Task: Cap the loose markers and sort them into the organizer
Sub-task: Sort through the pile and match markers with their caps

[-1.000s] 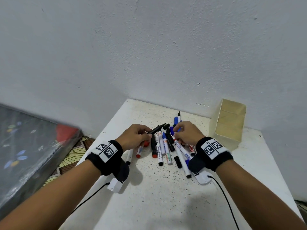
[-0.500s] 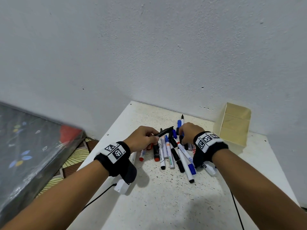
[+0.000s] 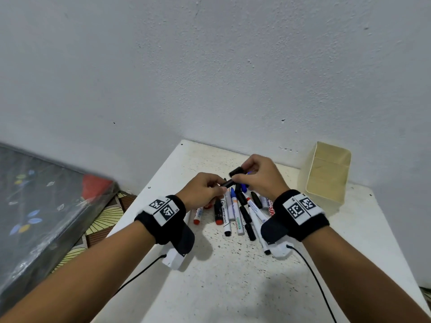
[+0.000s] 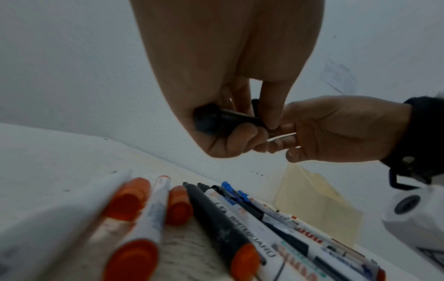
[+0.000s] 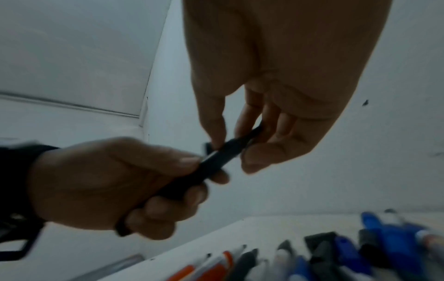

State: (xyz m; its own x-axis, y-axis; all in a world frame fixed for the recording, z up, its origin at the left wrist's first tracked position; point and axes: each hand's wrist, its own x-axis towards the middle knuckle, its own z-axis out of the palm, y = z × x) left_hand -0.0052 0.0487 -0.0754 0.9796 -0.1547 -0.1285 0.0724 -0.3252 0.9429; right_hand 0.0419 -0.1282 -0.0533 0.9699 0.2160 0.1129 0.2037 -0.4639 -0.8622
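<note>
Fingers (image 4: 240, 138) of the left hand (image 3: 203, 191) curl round a slim black plastic marker (image 3: 227, 183) above the white speckled table (image 3: 233, 276). Right hand (image 3: 261, 177) pinches a short black cap (image 3: 236, 171) at the marker's tip, over the pile of loose markers (image 3: 235, 210); the cream rectangular organizer (image 3: 326, 176) stands near the wall

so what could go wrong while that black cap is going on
The right hand pinches the black cap only at its fingertips; a misaligned push onto the black marker in the left hand could flick it into the marker pile below. The exposed tip may ink the fingers.
</note>
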